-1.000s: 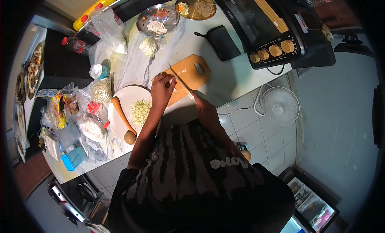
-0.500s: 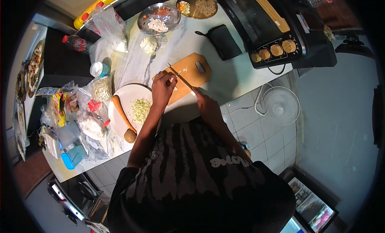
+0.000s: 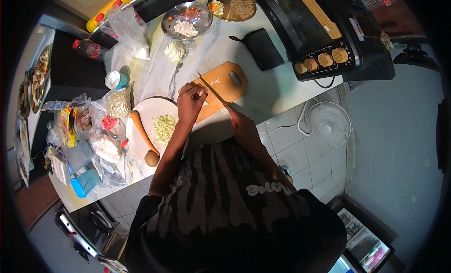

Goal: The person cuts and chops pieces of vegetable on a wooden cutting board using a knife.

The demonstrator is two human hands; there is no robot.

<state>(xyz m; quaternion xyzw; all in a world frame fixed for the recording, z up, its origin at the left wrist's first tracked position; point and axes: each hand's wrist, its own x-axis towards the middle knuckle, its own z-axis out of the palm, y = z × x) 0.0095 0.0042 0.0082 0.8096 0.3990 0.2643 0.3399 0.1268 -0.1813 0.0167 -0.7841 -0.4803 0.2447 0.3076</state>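
Note:
My right hand [image 3: 238, 120] is wrapped round the handle of a knife [image 3: 211, 89], whose blade lies slantwise over the wooden cutting board [image 3: 223, 75]. At the board's left side my left hand [image 3: 190, 101] has its fingers curled together over a small pale piece of food, mostly hidden by the fingers. A few white bits [image 3: 215, 81] lie on the board beyond the blade. Left of my left forearm, a large pale plate [image 3: 141, 148] holds chopped green vegetable [image 3: 165, 128], a carrot [image 3: 142, 129] and a round brown item [image 3: 151, 158].
Metal plates of cut food [image 3: 187, 20] [image 3: 231, 6] and a cabbage piece [image 3: 175, 51] stand at the back. A black pouch [image 3: 263, 49] and an oven [image 3: 319, 42] are to the right. Bags, bottles and a blue-lidded container [image 3: 86, 183] crowd the left; a white fan [image 3: 326, 124] stands beyond the counter.
The knife blade has shifted slightly relative to my left fingers. Both hands keep nearly the same places and grips, and the surroundings look the same.

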